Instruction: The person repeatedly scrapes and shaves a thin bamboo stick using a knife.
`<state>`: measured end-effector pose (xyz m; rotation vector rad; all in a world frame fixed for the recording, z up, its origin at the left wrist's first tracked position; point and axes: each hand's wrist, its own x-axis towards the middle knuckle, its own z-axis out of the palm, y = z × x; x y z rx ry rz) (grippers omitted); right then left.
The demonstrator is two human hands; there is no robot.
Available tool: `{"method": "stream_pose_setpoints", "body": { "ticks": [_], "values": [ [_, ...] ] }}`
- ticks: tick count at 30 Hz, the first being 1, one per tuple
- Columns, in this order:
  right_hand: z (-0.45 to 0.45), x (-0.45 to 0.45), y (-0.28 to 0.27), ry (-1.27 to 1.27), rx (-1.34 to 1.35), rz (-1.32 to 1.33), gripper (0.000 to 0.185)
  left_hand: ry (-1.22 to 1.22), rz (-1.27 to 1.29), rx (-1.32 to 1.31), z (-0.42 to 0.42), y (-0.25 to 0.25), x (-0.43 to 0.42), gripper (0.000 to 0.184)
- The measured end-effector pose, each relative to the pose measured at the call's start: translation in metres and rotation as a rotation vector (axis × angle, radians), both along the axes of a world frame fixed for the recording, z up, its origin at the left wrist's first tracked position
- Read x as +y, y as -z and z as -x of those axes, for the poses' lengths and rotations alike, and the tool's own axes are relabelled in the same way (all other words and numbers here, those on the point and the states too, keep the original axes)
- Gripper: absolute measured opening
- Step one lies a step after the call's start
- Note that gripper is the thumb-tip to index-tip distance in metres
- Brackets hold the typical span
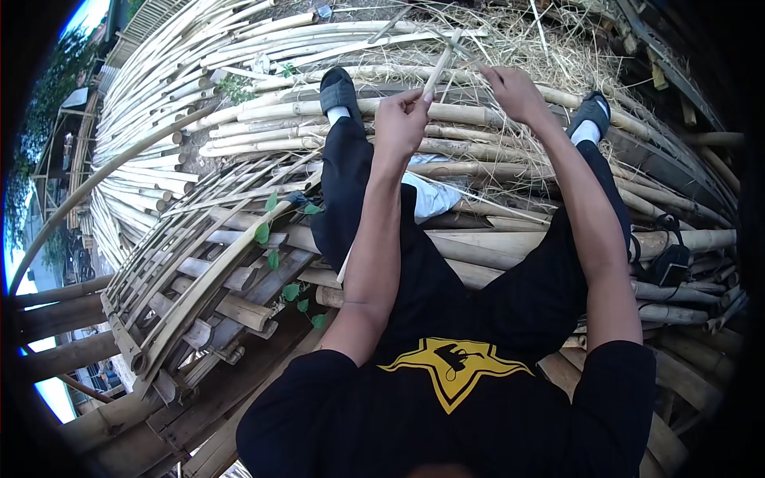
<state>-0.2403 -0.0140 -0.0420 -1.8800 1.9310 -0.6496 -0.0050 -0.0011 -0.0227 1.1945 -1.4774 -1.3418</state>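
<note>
"Where's the bamboo strip [443, 67]?"
"Pinched in the left hand [401, 121], above the bamboo poles [466, 114], toward their far edge."
"And the right hand [515, 93]?"
"Just beside the strip, gripping a thin piece [468, 55] I can't identify."

Daylight is brightening the bamboo poles [159, 151] at 10 o'clock, while the black shirt [510, 422] at 6 o'clock is sinking into near-solid darkness. Soft light is gently shading the left hand [401, 123] and right hand [516, 94], around 12 and 1 o'clock. The sky [80, 22] at 10 o'clock is glaring, and bluish fringes are tinting that edge. Shadow is dulling the brown timber [239, 378] between 7 and 8 o'clock. Wide-lens distortion is bowing shapes outward, and black vignetting is swallowing the corners.
</note>
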Motion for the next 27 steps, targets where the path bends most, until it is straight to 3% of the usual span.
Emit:
{"method": "stream_pose_setpoints", "body": {
  "ticks": [1,2,5,9,11,12,14,18,22,24,27],
  "values": [
    [0.031,-0.008,-0.007,0.186,0.079,-0.117,0.064,-0.001,-0.035,0.091,-0.007,-0.006,0.006,0.021],
    [0.068,-0.016,-0.001,0.217,0.21,-0.082,0.065,0.022,-0.09,0.122,-0.015,-0.015,0.009,0.021],
    [0.096,-0.019,-0.024,0.215,0.192,-0.013,0.064,-0.047,-0.037,-0.04,-0.029,-0.002,-0.006,0.027],
    [0.054,-0.006,-0.027,0.183,0.085,-0.057,0.065,-0.022,-0.032,-0.132,-0.021,-0.011,0.001,0.031],
    [0.029,-0.001,-0.026,-0.049,0.033,-0.003,0.063,-0.04,-0.05,-0.156,-0.016,-0.008,0.0,0.034],
    [0.017,0.001,-0.025,-0.047,0.031,-0.001,0.063,-0.029,-0.063,-0.18,-0.014,-0.008,-0.002,0.036],
    [-0.005,0.009,-0.022,-0.081,-0.078,-0.016,0.051,-0.013,-0.068,-0.159,-0.009,-0.004,-0.003,0.031],
    [-0.032,0.031,-0.029,-0.243,0.02,-0.068,0.046,0.137,-0.097,-0.153,-0.003,-0.002,-0.005,0.025],
    [-0.045,0.036,-0.03,-0.295,-0.021,-0.134,0.043,0.159,-0.035,-0.234,0.002,0.001,-0.007,0.024],
    [-0.048,0.038,-0.036,-0.278,-0.059,-0.132,0.043,0.127,-0.06,-0.405,0.005,-0.006,-0.004,0.03],
    [-0.052,0.035,-0.033,-0.228,-0.2,-0.151,0.046,0.09,-0.064,-0.366,0.006,-0.014,-0.001,0.037]
  ]
}}
